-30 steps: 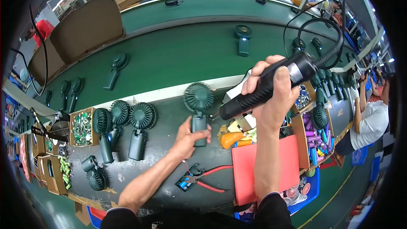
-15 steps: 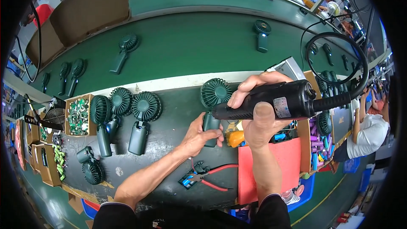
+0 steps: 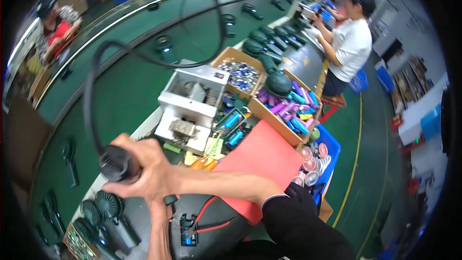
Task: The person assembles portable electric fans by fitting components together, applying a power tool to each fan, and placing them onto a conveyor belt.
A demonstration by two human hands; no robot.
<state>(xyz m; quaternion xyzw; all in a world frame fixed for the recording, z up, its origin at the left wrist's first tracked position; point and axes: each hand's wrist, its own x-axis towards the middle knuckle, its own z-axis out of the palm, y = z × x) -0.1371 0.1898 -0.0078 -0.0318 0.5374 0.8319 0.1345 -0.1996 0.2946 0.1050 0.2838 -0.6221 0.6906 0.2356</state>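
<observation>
My right hand (image 3: 153, 171) is wrapped round a black corded electric screwdriver (image 3: 118, 164), its cable end facing up. My left forearm (image 3: 160, 231) rises from the lower edge, and the left hand is mostly hidden beneath the right one. Beside it peeks a small dark green end of a handheld fan's handle (image 3: 170, 200); the rest of that fan is covered. Close by on the dark bench lie red-handled cutting pliers (image 3: 208, 221) across an opened fan housing (image 3: 188, 236) with blue inside. Several green handheld fans (image 3: 109, 204) rest to the left.
A red mat (image 3: 267, 168) lies right of the hands. Beyond it stand a metal machine (image 3: 192, 98), a carton of purple and blue battery cells (image 3: 284, 124) and a carton of small metal parts (image 3: 257, 62). Fans lie on the green conveyor (image 3: 125, 91). A worker in white (image 3: 353, 43) stands farther right.
My view has swung to the right, bringing the machine, cartons and co-worker into sight. The screwdriver stays in my right hand, now seen from its cable end. My left hand has become mostly hidden.
</observation>
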